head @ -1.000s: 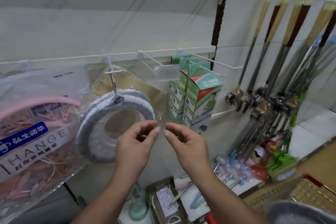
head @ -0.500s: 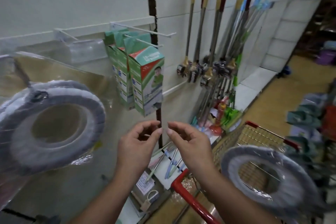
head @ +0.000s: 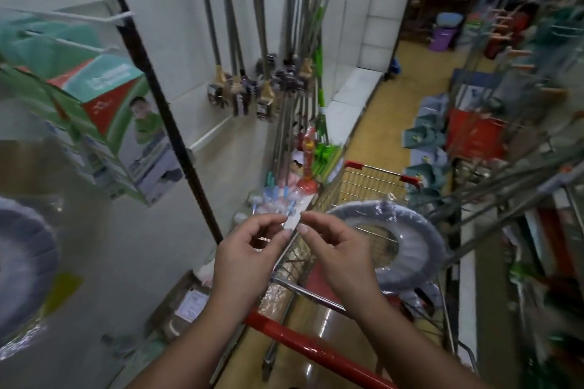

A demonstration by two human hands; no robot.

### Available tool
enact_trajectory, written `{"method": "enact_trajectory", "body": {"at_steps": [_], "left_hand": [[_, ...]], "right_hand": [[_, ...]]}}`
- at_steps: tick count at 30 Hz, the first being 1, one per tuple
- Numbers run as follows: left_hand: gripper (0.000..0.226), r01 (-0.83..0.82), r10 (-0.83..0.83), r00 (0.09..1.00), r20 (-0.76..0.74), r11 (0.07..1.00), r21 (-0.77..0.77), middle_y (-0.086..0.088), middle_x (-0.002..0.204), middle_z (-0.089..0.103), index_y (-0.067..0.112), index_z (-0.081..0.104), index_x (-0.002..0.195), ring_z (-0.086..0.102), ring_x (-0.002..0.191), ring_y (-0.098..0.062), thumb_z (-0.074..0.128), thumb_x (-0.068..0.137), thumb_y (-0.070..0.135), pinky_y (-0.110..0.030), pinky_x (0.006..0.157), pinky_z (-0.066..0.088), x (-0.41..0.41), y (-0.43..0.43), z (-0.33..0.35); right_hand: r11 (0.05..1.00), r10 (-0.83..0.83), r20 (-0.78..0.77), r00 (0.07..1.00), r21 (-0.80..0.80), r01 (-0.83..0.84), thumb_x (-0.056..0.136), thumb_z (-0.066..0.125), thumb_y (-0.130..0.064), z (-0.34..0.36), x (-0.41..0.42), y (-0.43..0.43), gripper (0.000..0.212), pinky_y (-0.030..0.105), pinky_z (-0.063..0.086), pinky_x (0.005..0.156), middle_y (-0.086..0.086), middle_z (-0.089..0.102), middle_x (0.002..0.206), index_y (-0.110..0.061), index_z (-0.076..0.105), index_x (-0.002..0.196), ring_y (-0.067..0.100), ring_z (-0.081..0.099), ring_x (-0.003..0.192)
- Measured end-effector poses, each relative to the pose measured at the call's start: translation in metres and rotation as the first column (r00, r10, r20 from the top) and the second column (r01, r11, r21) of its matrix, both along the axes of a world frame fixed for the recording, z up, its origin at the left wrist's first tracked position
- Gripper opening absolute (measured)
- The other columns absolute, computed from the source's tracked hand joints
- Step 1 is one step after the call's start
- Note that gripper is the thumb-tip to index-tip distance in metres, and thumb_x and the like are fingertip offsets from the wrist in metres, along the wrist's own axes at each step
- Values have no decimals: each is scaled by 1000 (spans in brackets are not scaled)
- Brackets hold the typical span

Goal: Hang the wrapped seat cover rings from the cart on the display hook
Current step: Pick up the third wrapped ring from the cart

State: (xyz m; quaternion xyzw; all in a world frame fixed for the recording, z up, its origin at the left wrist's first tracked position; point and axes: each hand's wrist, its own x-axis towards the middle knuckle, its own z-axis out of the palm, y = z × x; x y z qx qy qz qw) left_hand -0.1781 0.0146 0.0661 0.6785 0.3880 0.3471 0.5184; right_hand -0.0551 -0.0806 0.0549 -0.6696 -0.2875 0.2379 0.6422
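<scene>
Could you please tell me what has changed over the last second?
The view swung right: the hung ring slid to the left edge, and the cart with another wrapped ring came in under the hands. The left hand and right hand stayed raised, fingertips close, holding nothing visible.

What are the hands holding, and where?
Nothing visible: left hand and right hand loosely curled, empty; wrapped seat cover ring lies in the cart.

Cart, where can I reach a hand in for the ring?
Bare mesh shows between the ring and the far cart rim, and through the ring's centre. Crowded: poles lean over the cart's right side.
</scene>
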Motion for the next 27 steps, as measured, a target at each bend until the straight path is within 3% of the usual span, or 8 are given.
{"method": "enact_trajectory", "body": {"at_steps": [5,12,17,21,27], "left_hand": [[23,109,-109,994,-28,994,-12,9,85,78,34,77,95,74,83,-9,82,80,18,-27,78,58,38,-9,-13],[24,190,-190,981,-33,982,-13,10,82,77,34,76,92,72,78,-5,81,81,13,-14,68,54,80,-19,-16],[24,258,-257,965,-51,966,5,6,85,77,30,76,97,71,79,-1,81,81,13,-10,68,53,104,-24,-20],[24,281,-281,958,-61,960,-12,8,85,76,31,76,97,71,79,0,81,80,14,-11,69,54,121,-25,-28],[25,307,-309,948,-69,951,-42,8,87,76,31,76,95,70,80,-1,81,80,12,-8,68,52,148,-23,-44]], "right_hand": [[993,-103,32,994,-50,105,87,78,-23,-9,31,-23,22,26,60,89,-15,80,100,-28,79,109,2,74,97],[976,-196,0,981,-94,196,87,78,-24,-17,63,-45,23,36,62,91,-14,80,104,-30,78,110,2,74,100],[968,-220,7,975,-119,220,88,77,-25,-22,80,-59,26,27,61,88,-11,79,106,-26,77,114,0,73,99],[962,-248,-11,969,-121,245,89,76,-18,-25,93,-69,26,14,57,77,-10,78,104,-23,77,114,-3,73,95],[941,-302,-17,953,-167,295,89,75,-20,-36,114,-81,26,14,57,81,-14,77,103,-31,75,112,-5,71,98]]}}
